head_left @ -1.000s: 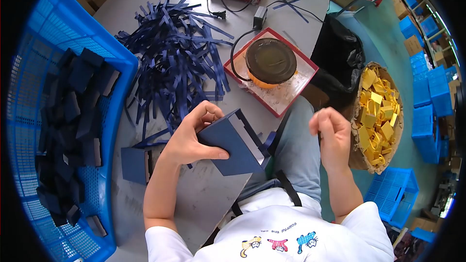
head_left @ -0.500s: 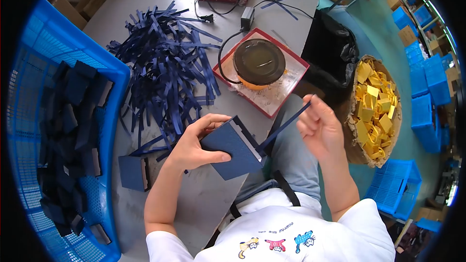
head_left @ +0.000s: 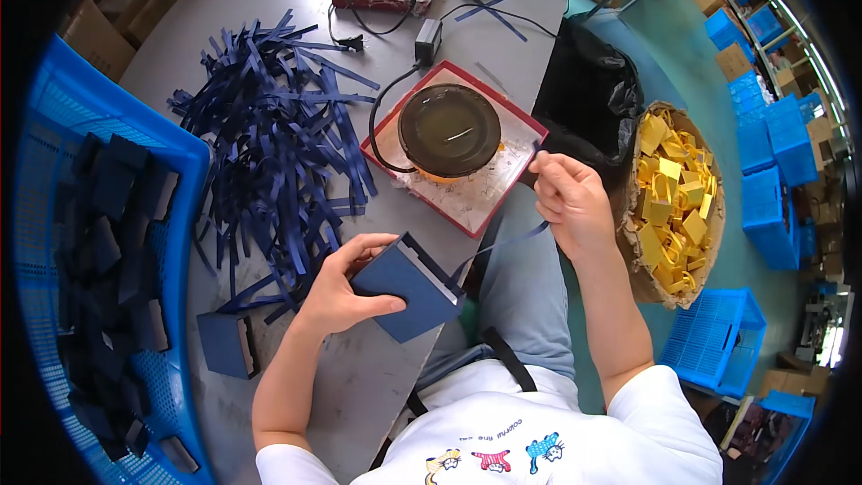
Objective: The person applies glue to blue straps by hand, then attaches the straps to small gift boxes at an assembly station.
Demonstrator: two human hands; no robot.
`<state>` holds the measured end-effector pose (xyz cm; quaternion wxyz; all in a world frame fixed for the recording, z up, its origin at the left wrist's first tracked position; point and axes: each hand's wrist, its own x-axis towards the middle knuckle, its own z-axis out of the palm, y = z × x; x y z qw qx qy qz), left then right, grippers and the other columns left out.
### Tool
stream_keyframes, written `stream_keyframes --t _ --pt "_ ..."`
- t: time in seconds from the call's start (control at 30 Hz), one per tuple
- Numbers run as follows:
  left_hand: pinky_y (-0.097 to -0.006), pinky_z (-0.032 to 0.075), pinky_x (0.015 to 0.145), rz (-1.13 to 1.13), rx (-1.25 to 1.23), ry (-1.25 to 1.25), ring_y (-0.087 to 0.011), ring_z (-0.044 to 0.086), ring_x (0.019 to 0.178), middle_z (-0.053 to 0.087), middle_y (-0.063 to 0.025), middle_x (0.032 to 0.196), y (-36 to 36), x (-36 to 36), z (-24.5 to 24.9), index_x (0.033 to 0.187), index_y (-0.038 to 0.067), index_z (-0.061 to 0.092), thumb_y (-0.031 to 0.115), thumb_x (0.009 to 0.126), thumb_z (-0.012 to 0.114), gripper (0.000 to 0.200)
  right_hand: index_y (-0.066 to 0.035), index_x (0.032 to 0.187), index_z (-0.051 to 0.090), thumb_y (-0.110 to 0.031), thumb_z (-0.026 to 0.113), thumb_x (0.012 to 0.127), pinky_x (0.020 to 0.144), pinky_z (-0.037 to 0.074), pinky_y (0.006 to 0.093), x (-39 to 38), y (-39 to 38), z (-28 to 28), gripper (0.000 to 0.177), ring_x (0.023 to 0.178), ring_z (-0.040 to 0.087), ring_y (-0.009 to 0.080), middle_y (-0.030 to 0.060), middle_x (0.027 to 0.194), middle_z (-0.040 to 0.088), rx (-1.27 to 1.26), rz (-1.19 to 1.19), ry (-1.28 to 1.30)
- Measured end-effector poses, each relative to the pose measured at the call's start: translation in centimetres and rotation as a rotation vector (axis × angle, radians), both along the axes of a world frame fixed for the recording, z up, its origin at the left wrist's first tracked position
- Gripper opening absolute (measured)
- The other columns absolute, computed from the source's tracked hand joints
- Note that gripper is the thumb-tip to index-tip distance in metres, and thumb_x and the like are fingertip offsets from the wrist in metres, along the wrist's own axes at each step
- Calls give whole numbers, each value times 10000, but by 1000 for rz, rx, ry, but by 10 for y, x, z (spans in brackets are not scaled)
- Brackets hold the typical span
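Note:
My left hand (head_left: 346,292) grips a small dark blue box (head_left: 409,295), thumb on its broad face and fingers behind it. A blue ribbon (head_left: 507,240) runs from the box's open edge in a slack curve to my right hand (head_left: 572,202). That hand pinches the ribbon, and a short end sticks out past the fingertips at the corner of a red-edged tray (head_left: 532,133). On the tray stands a round dark pot (head_left: 449,130) of brownish liquid with an orange base. A second blue box (head_left: 226,343) lies on the table left of my left hand.
A heap of blue ribbons (head_left: 269,126) covers part of the grey table (head_left: 341,395). Blue crate (head_left: 184,305) holding dark boxes stands left. At right are a black bag (head_left: 588,90), a carton of yellow pieces (head_left: 678,207) and a blue basket (head_left: 718,341). Cables cross the back.
My right hand has moved up toward the tray's corner, and the ribbon went from straight to slack. My left hand still grips the box. The whole view has shifted slightly.

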<state>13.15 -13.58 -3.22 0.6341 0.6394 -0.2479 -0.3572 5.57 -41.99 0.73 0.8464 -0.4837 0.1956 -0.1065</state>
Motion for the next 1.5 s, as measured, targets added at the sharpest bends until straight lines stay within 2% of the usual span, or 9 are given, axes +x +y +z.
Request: stream_keyframes --t 0.07,0.27,0.9,0.97,1.1,1.23,1.3,1.4,1.5 --pt "-250 454 783 -6 -13 23 -119 563 852 584 -59 947 -3 -5 0 1196 50 486 109 594 795 679 -11 775 626 -169 621 845 397 201 186 10 8 0 173 448 280 11 -75 536 388 -175 -4 88" --pt "-259 460 804 -44 -57 38 -127 569 879 585 -68 980 -8 -11 -2 1204 53 478 114 618 791 667 -39 677 593 -184 659 809 393 183 182 32 15 -6 207 425 255 6 -85 504 365 -398 -27 200" --pt "-262 453 813 -54 -46 49 -127 567 882 585 -68 991 -6 -11 -3 1206 52 480 136 622 796 669 -47 662 570 -129 648 794 385 191 180 24 7 -18 174 417 291 7 -61 532 431 -464 -30 281" --pt "-265 455 818 -59 -54 69 -130 568 891 587 -73 1000 -4 -10 -3 1214 50 474 143 619 798 684 -51 665 559 -121 642 797 387 191 178 14 6 -12 171 418 291 6 -56 546 439 -303 59 212" --pt "-271 457 822 -41 -104 93 -130 569 900 590 -73 1012 -3 -13 -3 1217 42 481 140 625 796 678 -52 663 548 -119 638 802 396 194 173 -1 15 13 178 427 291 3 -57 553 441 -287 276 207" --pt "-266 460 817 -70 -147 145 -129 568 904 595 -66 1015 -2 -16 5 1205 24 503 139 636 790 647 -30 634 583 -109 653 774 429 275 171 -7 32 42 175 471 395 10 -40 539 492 -423 472 185" --pt "-262 462 810 -81 -143 158 -128 568 902 597 -63 1011 -2 -18 11 1200 18 508 138 640 788 638 -18 647 594 -105 670 760 436 276 171 -11 39 44 161 479 394 4 -42 537 494 -431 572 116" --pt "-252 465 788 -135 -133 93 -124 569 894 597 -65 1004 -2 -21 17 1199 16 509 133 639 788 637 -1 642 596 -86 663 755 441 281 176 -11 51 58 156 483 389 7 -43 540 498 -615 713 141" --pt "-248 465 773 -178 -135 8 -119 571 881 598 -68 1001 -3 -22 22 1192 14 515 128 635 788 630 8 650 595 -90 651 754 444 297 176 -10 57 56 153 485 404 12 -24 539 511 -725 743 103"
